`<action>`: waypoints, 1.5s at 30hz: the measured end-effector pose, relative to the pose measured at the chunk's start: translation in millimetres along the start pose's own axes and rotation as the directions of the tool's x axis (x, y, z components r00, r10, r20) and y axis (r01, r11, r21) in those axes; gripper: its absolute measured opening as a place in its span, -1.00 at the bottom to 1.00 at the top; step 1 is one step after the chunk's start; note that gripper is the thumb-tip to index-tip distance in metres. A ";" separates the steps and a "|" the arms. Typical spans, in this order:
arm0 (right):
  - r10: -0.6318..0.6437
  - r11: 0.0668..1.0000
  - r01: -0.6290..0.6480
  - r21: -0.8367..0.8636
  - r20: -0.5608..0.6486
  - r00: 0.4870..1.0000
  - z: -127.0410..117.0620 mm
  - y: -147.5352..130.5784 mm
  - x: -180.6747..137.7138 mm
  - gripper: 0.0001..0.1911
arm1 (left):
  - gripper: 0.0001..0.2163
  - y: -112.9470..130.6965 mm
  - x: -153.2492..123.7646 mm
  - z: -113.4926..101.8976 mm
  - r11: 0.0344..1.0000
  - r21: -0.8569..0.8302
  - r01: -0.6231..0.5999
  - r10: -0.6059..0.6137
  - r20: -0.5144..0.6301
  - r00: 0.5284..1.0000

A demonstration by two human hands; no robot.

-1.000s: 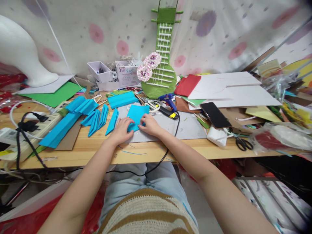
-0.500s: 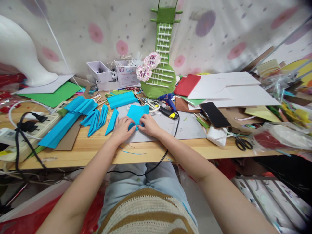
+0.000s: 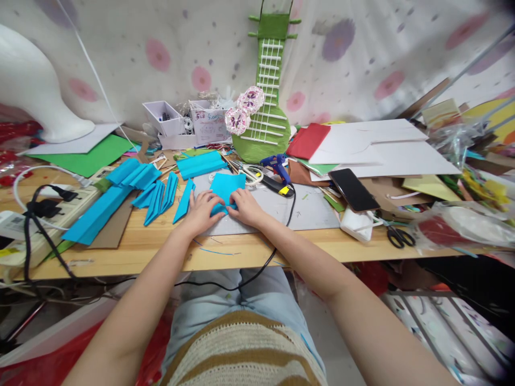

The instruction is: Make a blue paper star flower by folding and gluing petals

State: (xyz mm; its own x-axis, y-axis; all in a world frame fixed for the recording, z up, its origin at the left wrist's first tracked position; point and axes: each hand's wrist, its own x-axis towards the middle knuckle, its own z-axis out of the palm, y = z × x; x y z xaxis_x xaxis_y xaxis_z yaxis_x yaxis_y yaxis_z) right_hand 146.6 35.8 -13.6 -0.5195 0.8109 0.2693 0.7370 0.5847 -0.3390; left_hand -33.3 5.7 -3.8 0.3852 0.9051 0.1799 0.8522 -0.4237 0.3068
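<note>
you look mid-fold on the blue sheet (image 3: pixel 227 185) lying on the grey board (image 3: pixel 309 215), left hand (image 3: pixel 203 211) and right hand (image 3: pixel 246 207) curled at its near edge, pinching or just pressing, cannot tell, next move likely calls for even finger pressure to keep the fold straight

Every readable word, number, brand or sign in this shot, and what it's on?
Nothing reads with certainty.
White box at the back: large red and blue characters, perhaps digits like "5.05", too blurred to confirm; the smaller marks below are unreadable.
White block at far left: a printed label, too small to read.
Phone: dark screen, no text visible.
</note>
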 end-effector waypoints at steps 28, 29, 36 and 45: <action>-0.067 0.997 0.070 0.024 -0.120 0.991 -1.4 -3.4 -8.8 -0.57 | -0.75 -5.2 6.1 -3.2 0.999 0.029 -0.027 0.026 0.042 0.999; -0.061 0.998 0.063 0.013 -0.115 0.992 -1.1 -3.8 -9.0 -0.55 | -0.75 -5.0 6.1 -3.7 0.999 0.029 -0.025 0.024 0.048 0.999; 0.019 0.999 -0.023 -0.033 -0.126 0.992 -7.4 10.9 -13.1 -0.49 | -0.72 -8.4 5.7 -5.5 0.999 0.014 -0.034 0.033 0.089 0.996; 0.058 0.997 -0.064 -0.049 -0.120 0.991 -19.4 22.2 -16.0 -0.59 | -0.67 -11.4 7.9 -11.3 0.998 0.009 -0.060 0.058 0.124 0.991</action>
State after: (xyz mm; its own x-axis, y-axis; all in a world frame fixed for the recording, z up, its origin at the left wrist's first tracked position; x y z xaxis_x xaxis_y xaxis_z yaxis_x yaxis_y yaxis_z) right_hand 179.7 35.4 -8.0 -0.4203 0.8347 0.3558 0.7889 0.5299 -0.3113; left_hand -44.0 17.3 4.7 0.4750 0.8763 0.0804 0.8308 -0.4767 0.2871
